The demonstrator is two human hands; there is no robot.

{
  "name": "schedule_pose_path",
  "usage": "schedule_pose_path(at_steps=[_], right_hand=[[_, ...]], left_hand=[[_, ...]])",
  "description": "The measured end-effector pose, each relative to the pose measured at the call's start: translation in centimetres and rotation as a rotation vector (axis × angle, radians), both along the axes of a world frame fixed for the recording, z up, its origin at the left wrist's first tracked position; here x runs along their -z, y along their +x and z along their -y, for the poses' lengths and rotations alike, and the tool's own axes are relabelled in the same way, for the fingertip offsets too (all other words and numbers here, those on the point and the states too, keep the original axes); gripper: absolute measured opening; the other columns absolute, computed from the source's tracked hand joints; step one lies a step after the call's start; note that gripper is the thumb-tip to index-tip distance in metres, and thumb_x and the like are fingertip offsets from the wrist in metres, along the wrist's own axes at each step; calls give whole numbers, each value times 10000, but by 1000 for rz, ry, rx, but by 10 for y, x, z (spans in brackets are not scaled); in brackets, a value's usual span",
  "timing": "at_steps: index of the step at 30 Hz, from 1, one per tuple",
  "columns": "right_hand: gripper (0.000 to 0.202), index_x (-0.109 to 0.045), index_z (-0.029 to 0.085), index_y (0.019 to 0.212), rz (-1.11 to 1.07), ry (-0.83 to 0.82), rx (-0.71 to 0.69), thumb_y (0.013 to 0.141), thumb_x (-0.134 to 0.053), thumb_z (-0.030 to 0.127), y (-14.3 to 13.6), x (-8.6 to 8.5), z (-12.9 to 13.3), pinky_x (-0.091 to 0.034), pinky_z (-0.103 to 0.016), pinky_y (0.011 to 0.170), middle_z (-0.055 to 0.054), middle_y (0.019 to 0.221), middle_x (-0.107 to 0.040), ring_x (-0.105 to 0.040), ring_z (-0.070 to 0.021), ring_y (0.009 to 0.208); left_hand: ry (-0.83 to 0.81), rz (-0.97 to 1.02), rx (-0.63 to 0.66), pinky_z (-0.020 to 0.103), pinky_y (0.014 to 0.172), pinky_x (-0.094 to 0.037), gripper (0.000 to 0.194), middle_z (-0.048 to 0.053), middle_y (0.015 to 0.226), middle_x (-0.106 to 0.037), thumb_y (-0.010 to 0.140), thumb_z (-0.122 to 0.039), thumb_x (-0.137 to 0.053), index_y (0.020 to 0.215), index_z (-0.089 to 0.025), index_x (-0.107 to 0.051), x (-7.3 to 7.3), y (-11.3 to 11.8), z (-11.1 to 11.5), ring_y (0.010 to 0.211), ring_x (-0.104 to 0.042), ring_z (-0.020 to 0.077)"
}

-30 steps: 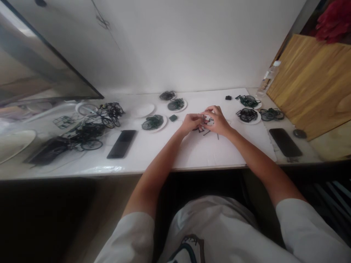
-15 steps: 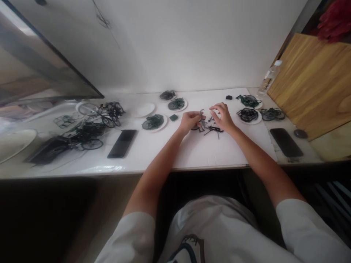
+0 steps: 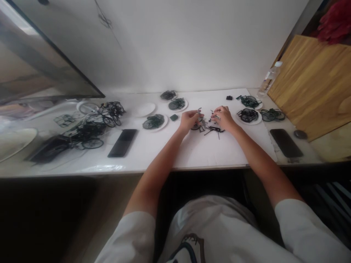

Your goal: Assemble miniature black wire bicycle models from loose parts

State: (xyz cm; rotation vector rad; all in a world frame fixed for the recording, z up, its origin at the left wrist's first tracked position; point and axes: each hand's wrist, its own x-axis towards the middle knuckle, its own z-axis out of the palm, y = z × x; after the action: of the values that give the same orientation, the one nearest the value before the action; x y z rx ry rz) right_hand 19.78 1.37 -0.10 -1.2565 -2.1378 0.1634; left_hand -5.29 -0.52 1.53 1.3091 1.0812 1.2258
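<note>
My left hand (image 3: pixel 189 120) is pinched around a small, thin grey model bicycle part (image 3: pixel 199 110), its upper end standing out above the fingers. Too little of it shows to tell which part it is. Facing it across a short gap, my right hand (image 3: pixel 223 117) has its fingers curled down and drawn together over the loose small pieces. What lies between those fingertips, if anything, is hidden. Below and between both hands, loose model bicycle parts (image 3: pixel 215 129), mostly black and grey, lie on the white sheet (image 3: pixel 208 151).
Plates of dark green parts (image 3: pixel 153 122) stand left of my hands; a plate of black parts (image 3: pixel 248 115) is on the right. Model bicycles (image 3: pixel 91 133) crowd the left side. Phones (image 3: pixel 123 143) (image 3: pixel 286 142) flank the sheet. A bottle (image 3: pixel 270 78) leans by the wooden board (image 3: pixel 312 84).
My right hand has lowered slightly toward the loose parts, and its spread thumb and fingers have come together. The left hand keeps its grey part, shifted slightly left.
</note>
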Motion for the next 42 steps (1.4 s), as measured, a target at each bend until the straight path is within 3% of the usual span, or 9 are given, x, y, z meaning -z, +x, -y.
schedule_pose_path(at_steps=[9, 18, 25, 35, 42], right_hand=[[114, -842, 261, 1006, -83, -34, -15, 984, -776, 350, 2, -1, -1, -419, -628, 1222, -131, 1206, -638, -525, -367, 1260], [96, -841, 261, 1019, -104, 8, -19, 967, -760, 253, 3, 2, -4, -454, -631, 1200, -125, 1185, -633, -529, -355, 1226], [65, -845, 255, 913, -55, -37, -71, 956, -801, 279, 4, 3, -3, -464, -641, 1195, -128, 1189, -652, -542, -358, 1237], [83, -872, 283, 982, -40, -91, -139, 978, -796, 316, 3, -1, 2, -477, -601, 1185, -121, 1156, -649, -539, -351, 1250], [110, -893, 302, 1035, -1, -81, -178, 974, -811, 341, -6, -1, 9, -485, -594, 1164, -126, 1166, -675, -538, -344, 1225]], left_hand=[[-7, -17, 12, 202, 510, -424, 353, 169, 1151, -846, 905, -252, -726, 1215, -94, -787, -2, 0, 3, 553, -697, 87], [-3, -37, 15, 209, 520, -437, 327, 174, 1149, -845, 891, -281, -768, 1161, -100, -800, -3, -1, 4, 574, -696, 92], [6, -34, 5, 203, 540, -453, 346, 178, 1174, -841, 909, -274, -730, 1195, -89, -787, -3, -1, 4, 583, -699, 91], [9, -21, 4, 191, 556, -442, 362, 169, 1198, -837, 932, -256, -674, 1245, -100, -769, 0, -1, 2, 661, -759, 120], [-27, -20, -21, 208, 576, -453, 342, 165, 1169, -840, 919, -313, -739, 1196, -118, -784, -4, 1, 4, 658, -750, 124]])
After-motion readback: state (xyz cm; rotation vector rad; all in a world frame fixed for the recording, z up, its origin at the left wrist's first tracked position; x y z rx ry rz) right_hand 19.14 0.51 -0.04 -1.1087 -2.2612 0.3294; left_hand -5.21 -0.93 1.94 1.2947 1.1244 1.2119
